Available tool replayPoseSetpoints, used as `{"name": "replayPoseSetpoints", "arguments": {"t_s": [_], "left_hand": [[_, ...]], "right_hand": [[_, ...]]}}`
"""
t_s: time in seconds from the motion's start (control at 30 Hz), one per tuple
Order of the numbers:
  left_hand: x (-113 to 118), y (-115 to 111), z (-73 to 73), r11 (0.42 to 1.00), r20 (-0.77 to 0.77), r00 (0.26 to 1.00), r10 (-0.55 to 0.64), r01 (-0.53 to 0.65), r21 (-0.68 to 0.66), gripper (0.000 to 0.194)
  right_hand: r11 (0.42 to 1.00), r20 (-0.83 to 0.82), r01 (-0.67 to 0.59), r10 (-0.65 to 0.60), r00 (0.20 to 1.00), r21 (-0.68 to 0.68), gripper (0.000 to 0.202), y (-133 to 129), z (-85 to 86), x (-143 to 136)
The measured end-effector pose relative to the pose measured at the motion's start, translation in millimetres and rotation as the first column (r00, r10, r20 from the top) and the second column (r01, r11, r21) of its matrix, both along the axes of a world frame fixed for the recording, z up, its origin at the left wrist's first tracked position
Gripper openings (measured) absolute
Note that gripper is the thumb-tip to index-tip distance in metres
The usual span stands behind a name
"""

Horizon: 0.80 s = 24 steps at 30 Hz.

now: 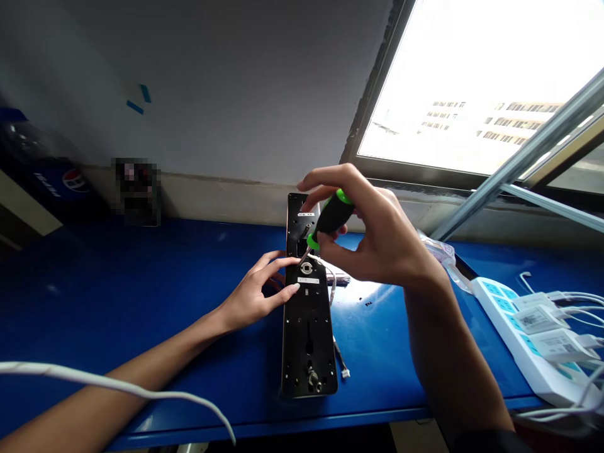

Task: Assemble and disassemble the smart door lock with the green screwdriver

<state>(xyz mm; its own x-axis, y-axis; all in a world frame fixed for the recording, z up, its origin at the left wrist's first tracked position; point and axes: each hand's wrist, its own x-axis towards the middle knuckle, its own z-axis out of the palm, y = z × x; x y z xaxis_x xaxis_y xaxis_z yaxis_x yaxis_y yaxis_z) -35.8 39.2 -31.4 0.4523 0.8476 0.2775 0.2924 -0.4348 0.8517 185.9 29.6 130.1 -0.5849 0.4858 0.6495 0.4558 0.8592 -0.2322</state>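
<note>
A long black door-lock panel (307, 333) lies on the blue table, with a round white spindle hub, paper labels and screw holes on its face. My left hand (257, 292) grips it from the left side, thumb and index finger on the face, other fingers partly hidden by the edge. In my right hand (377, 233) is a screwdriver (334, 212) with a black and green handle, tilted, its shaft reaching down to the panel just above the hub. The exact tip contact is hard to make out. A white cable (333, 283) runs off the panel's right side.
Small dark screws (365, 303) lie right of the panel, near a connector lead (345, 372). A white power strip (507, 333) with plugged-in chargers stands at right. A metal brace (500, 179) slants by the window. A Pepsi bottle (47, 170) stands far left. A white cord (141, 391) crosses the front.
</note>
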Motion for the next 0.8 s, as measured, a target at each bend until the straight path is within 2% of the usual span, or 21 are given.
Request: {"name": "replayPoseSetpoints", "arguments": {"t_s": [0.2, 0.37, 0.53, 0.67, 0.8], "left_hand": [[0.2, 0.1, -0.3, 1.000, -0.005, 1.000, -0.007, 0.007, 0.003, 0.047], [-0.3, 0.4, -0.4, 1.000, -0.021, 1.000, 0.013, -0.013, 0.000, 0.048], [-0.7, 0.6, 0.2, 1.000, -0.028, 1.000, 0.009, -0.009, 0.016, 0.046], [-1.2, 0.2, 1.1, 1.000, -0.022, 1.000, 0.013, -0.013, 0.000, 0.047], [-0.9, 0.6, 0.5, 1.000, -0.011, 1.000, 0.007, -0.007, 0.003, 0.046]], "right_hand": [[0.995, -0.023, 0.084, -0.083, 0.996, 0.047, 0.033, 2.3, -1.3, 0.2], [0.999, -0.008, 0.018, -0.018, 1.000, 0.029, 0.050, 2.1, -0.9, 0.7], [0.998, -0.031, 0.044, -0.043, 0.999, 0.037, 0.033, 2.3, -1.8, -0.7], [0.999, -0.017, 0.007, -0.007, 1.000, 0.043, 0.050, 2.9, -2.1, -1.1], [0.998, -0.021, 0.051, -0.050, 0.999, 0.049, 0.040, 3.8, -2.7, -0.7]]}}
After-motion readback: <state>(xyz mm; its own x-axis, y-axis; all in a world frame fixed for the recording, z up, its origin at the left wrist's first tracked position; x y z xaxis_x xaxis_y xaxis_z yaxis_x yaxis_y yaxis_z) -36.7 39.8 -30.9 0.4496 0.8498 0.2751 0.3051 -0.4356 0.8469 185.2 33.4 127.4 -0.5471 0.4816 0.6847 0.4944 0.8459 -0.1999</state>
